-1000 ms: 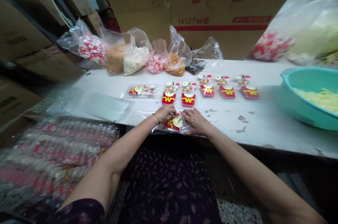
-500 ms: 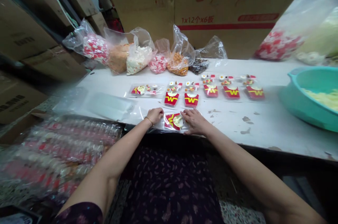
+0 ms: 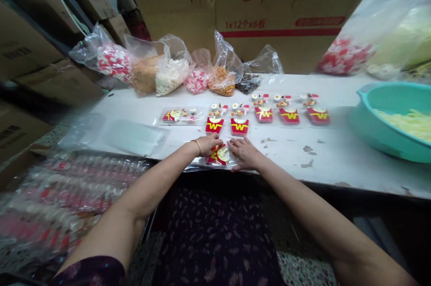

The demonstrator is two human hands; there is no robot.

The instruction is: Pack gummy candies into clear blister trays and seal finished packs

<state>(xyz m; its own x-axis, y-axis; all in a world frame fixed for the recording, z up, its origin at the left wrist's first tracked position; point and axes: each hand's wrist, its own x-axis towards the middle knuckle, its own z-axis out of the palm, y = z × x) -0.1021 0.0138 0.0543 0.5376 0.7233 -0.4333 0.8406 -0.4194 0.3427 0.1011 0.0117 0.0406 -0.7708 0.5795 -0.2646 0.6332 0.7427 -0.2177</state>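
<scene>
A small red toy fries box with a yellow W lies sideways in a clear plastic bag at the table's front edge. My left hand has its fingers closed at the box's left part, covering some of it. At the opposite end my right hand grips the bag's plastic, its fingertips beside the box's pale opening; what lies under that hand is hidden. Just beyond stand two packs, a left red W pack and a right red W pack, each with tiny food pieces above.
Three more W packs lie to the right, and a bagged pack to the left. Flat clear bags are nearby. Bags of small pieces line the back. A turquoise basin stands right; a carton of filled packs sits lower left.
My left hand has moved right, from the plastic beside the fries box onto its left part. My right hand stays at the bag's right end. The whole view has shifted slightly.
</scene>
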